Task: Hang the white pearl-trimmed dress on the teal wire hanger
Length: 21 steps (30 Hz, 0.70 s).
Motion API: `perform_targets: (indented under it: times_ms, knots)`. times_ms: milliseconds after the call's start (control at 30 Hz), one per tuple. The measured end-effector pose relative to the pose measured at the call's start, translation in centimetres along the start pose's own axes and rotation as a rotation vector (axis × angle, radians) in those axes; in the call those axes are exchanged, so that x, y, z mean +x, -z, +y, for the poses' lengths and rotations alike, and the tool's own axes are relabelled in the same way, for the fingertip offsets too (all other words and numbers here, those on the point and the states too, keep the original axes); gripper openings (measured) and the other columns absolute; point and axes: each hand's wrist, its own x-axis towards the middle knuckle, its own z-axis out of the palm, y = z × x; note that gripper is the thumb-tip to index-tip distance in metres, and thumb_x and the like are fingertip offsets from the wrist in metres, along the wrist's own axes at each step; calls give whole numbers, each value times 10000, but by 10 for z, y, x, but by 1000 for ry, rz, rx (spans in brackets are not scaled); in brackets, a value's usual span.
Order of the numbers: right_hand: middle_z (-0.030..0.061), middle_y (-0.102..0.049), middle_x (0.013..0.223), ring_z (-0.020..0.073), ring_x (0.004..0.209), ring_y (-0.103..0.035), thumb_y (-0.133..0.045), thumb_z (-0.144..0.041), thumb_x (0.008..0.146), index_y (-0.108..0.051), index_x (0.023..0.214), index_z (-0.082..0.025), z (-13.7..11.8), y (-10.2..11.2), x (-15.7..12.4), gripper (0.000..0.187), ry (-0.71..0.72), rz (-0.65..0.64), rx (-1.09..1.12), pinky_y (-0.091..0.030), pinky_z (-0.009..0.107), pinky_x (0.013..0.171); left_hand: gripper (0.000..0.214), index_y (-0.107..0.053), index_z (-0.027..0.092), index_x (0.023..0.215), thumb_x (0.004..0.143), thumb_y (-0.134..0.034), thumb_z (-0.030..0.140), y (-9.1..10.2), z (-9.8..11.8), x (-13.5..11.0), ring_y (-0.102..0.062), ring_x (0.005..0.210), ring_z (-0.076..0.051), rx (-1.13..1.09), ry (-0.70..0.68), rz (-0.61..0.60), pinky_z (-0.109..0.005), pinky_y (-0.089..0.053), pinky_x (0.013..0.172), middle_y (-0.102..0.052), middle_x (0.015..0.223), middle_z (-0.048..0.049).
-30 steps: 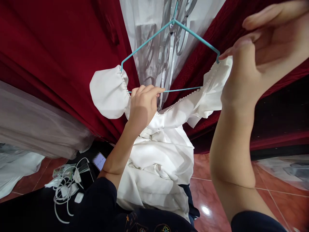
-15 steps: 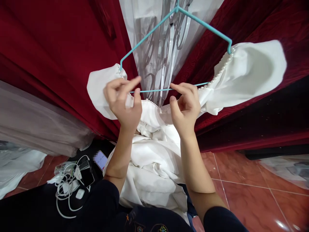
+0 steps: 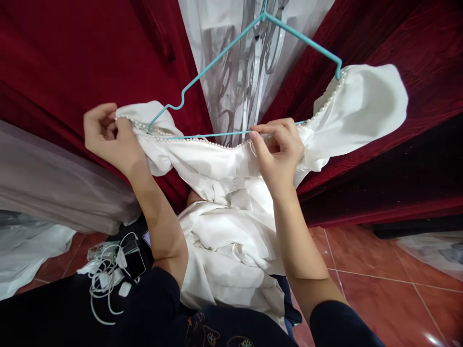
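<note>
A white garment (image 3: 231, 217) with a pearl-trimmed neckline hangs from a teal wire hanger (image 3: 217, 65) in front of me. My left hand (image 3: 108, 137) is closed on the left puffed sleeve, stretched out sideways past the hanger's left end. My right hand (image 3: 278, 147) pinches the pearl edge at the hanger's bottom bar, near the middle. The right puffed sleeve (image 3: 361, 111) sits on the hanger's right shoulder. The rest of the garment falls in folds towards my lap.
Dark red curtains (image 3: 72, 62) flank a sheer white curtain (image 3: 231, 48) behind the hanger. White cables, chargers and a phone (image 3: 115, 274) lie on the floor at lower left. Red glossy tiles (image 3: 379, 289) cover the floor at right.
My left hand has moved out to the left, drawing the left sleeve off the hanger's end and stretching the neckline. My right hand stays at the bottom bar.
</note>
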Motion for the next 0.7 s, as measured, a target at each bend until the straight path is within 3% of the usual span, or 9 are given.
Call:
perform_targets:
  times_ms: [67,133,233,300,367,467,567,700]
  knots:
    - [34,-614,949,133,854,-586,-696,-405,999,-768,1006,-238,1,-2,0,182,-17,-4,19,-483,308,693,236,-694,294,1006,925,-772,502,8,-5,-17,-729,943,-245,-18,82,-105,-500,-540,772,-728,973,-35]
    - [32,-619,944,124,815,-572,-687,-420,1005,-764,1002,-235,1,-5,-1,200,-22,3,25,-439,292,633,255,-712,283,986,863,-816,480,11,3,-39,-748,887,-237,-69,127,-296,-471,-571,721,-744,917,-21]
    - [29,-630,942,118,794,-570,-667,-426,1018,-761,1003,-230,0,-8,-1,218,-20,4,5,-410,282,594,107,-779,257,935,870,-788,343,9,38,-69,-741,791,-187,-105,185,-663,-408,-621,710,-782,902,-1]
    - [27,-626,937,120,796,-565,-662,-428,1021,-760,1002,-233,1,-9,-1,219,-13,7,-9,-411,282,593,107,-812,287,938,914,-718,241,4,67,-80,-740,796,-168,-158,117,-802,-383,-630,721,-793,922,16]
    - [25,-618,934,121,788,-552,-660,-428,1022,-755,1002,-239,2,-10,-1,213,-4,19,-11,-419,286,601,206,-815,328,966,957,-669,183,-4,94,-85,-752,862,-164,-257,5,-803,-390,-642,774,-801,965,42]
    - [29,-618,962,109,735,-521,-649,-434,1028,-748,1040,-245,5,-10,-2,214,-1,27,-10,-427,291,602,225,-788,320,969,977,-643,147,-21,121,-85,-740,1107,-211,-258,-108,-618,-480,-609,1017,-805,1125,51]
    - [49,-636,1031,114,733,-541,-603,-463,1047,-741,1124,-265,3,-6,-4,254,4,-22,-24,-434,293,585,183,-746,281,967,954,-650,126,-34,129,-81,-684,1248,-248,-82,-89,-580,-508,-496,1177,-803,1166,23]
    - [72,-704,1118,136,785,-586,-608,-398,1048,-741,1203,-315,-4,11,6,221,96,-90,-22,-447,310,586,286,-687,265,1056,919,-580,38,-39,123,-78,-728,1101,-219,-44,0,-672,-445,-489,1126,-810,1064,23]
